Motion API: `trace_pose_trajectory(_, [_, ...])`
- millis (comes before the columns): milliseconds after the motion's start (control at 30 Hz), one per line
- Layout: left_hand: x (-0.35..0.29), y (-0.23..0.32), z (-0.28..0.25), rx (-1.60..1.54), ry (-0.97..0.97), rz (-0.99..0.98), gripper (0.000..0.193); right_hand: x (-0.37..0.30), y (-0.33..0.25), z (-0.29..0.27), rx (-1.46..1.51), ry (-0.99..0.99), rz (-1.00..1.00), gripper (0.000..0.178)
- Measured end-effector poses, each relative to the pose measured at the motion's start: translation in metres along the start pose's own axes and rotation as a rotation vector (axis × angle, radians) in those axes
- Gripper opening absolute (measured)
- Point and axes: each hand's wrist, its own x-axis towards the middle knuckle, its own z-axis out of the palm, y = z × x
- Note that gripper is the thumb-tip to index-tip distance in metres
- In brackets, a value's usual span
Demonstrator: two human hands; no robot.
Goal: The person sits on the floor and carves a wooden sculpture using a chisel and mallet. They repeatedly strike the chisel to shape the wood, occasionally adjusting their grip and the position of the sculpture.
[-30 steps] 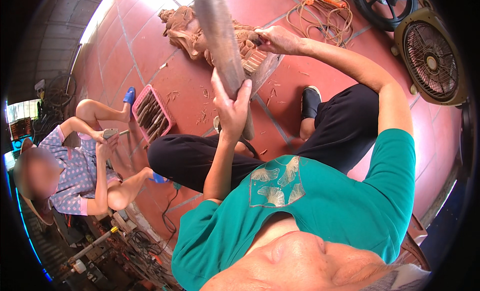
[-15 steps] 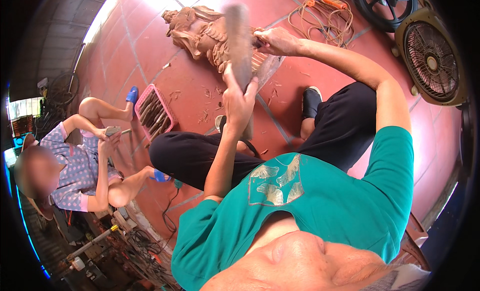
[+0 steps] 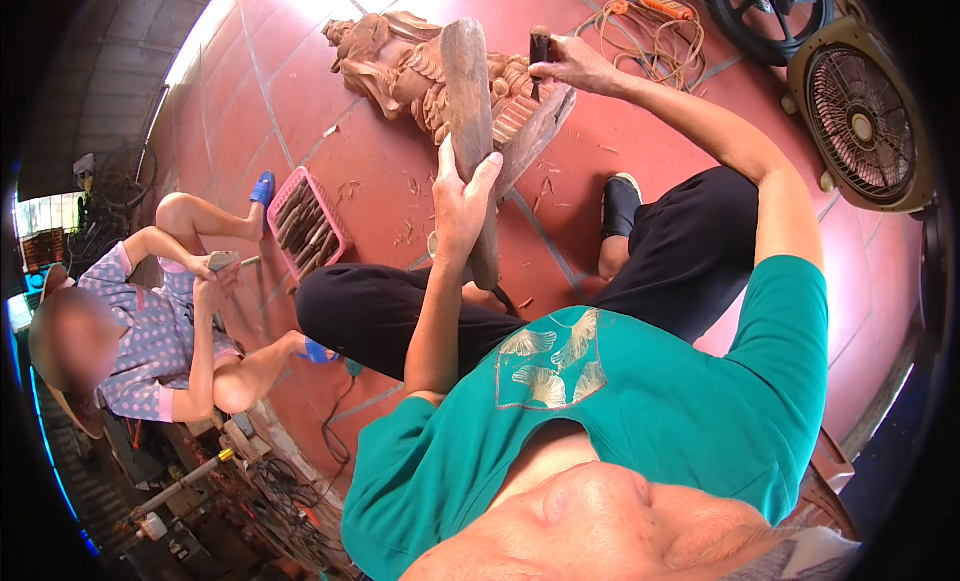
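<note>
The left hand (image 3: 464, 203) is closed around a long grey-brown wooden club (image 3: 466, 91); the right hand (image 3: 578, 65) grips a slim dark tool (image 3: 540, 47) at the brown carved wooden figure (image 3: 408, 73), lying on the red tiled floor (image 3: 562, 186). A badly aimed club could bruise the right hand.

I see my left hand (image 3: 463, 209) curled at twelve o'clock; my right hand (image 3: 578, 65) grips at one, its forearm (image 3: 690, 119) angled toward ten.
</note>
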Motion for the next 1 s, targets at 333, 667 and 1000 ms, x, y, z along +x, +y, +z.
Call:
trace_pose_trajectory(333, [-0.003,0.016,0.007,0.021,-0.034,-0.129,0.07,-0.011,0.008,0.0,0.151,0.03,0.052,0.033])
trace_pose_trajectory(667, [0.007,0.035,-0.013,0.026,-0.139,-0.084,0.077,-0.01,-0.001,0.001,-0.14,0.03,-0.076,0.033])
trace_pose_trajectory(1000, [0.1,0.118,-0.022,0.373,-0.274,0.464,0.078,-0.004,0.012,0.006,-0.081,0.025,-0.092,0.034])
